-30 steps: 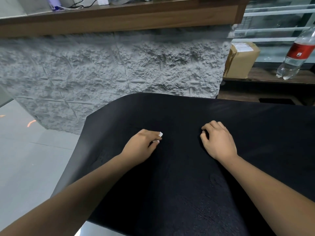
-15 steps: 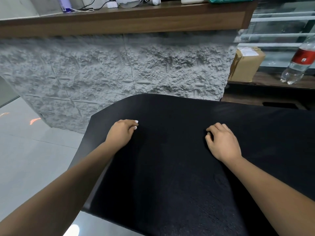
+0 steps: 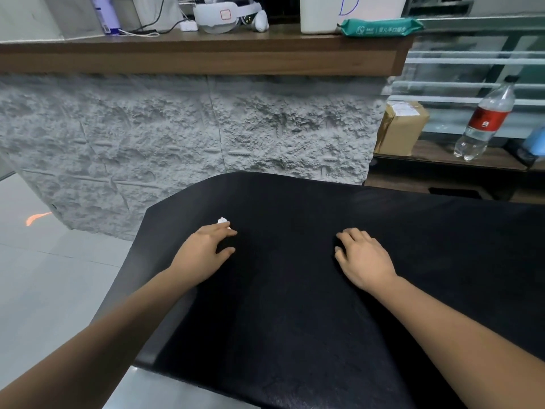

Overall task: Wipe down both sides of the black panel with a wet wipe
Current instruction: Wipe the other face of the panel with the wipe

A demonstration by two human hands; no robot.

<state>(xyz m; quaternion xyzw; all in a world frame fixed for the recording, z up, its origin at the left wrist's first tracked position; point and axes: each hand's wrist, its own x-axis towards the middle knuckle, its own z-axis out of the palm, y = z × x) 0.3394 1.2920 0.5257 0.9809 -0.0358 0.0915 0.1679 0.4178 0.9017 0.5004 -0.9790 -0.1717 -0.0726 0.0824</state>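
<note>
At the left of the view, the left hand (image 3: 206, 250) lies on the black panel (image 3: 295, 320) near its angled far-left corner. Its fingers are extended and its thumb is spread, and they press the wet wipe (image 3: 223, 221) against the surface. Only a small white tuft of the wipe shows beyond the fingertips. One second ago this hand worked nearer the panel's middle; it has since travelled out toward the left edge, then forward toward the far corner. The stroke therefore appears to be covering the left portion of the face now uppermost. The panel lies flat before the stone-textured counter front (image 3: 206, 137). Further right, the right hand (image 3: 364, 256) rests palm-down on the panel with fingers loosely bent, gripping nothing. Its position is essentially unchanged, so it probably serves as the brace. The hands are well apart. Whether the other face is already wiped cannot be determined.
</note>
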